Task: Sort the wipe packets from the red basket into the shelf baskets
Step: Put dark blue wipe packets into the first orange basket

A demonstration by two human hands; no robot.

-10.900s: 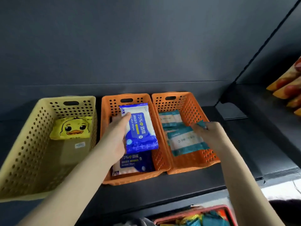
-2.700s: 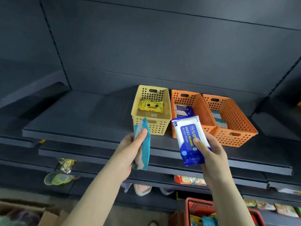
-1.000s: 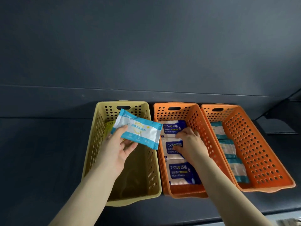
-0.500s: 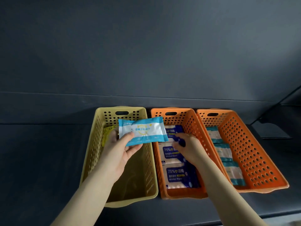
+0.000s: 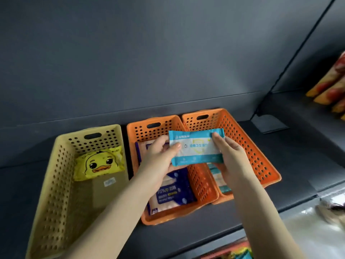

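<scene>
Both hands hold one teal-and-white wipe packet [image 5: 197,147] level above the two orange baskets. My left hand [image 5: 161,157] grips its left end, thumb on top. My right hand [image 5: 228,157] pinches its right end. Below, the middle orange basket [image 5: 203,182] holds blue alcohol wipe packets [image 5: 170,193]. The right orange basket [image 5: 261,156] holds teal packets [image 5: 222,182], mostly hidden by my right arm. The yellow basket [image 5: 56,184] on the left holds a yellow duck packet [image 5: 99,162]. A sliver of the red basket [image 5: 227,251] shows at the bottom edge.
The three baskets stand side by side on a dark grey shelf [image 5: 302,165] against a dark back panel. Orange-yellow snack packs [image 5: 332,85] lie on the neighbouring shelf at the far right. A pale surface [image 5: 313,232] shows below the shelf edge.
The teal packet has moved right, from over the yellow basket to above the orange baskets. My right hand left the blue packets and took hold of the teal packet's right end.
</scene>
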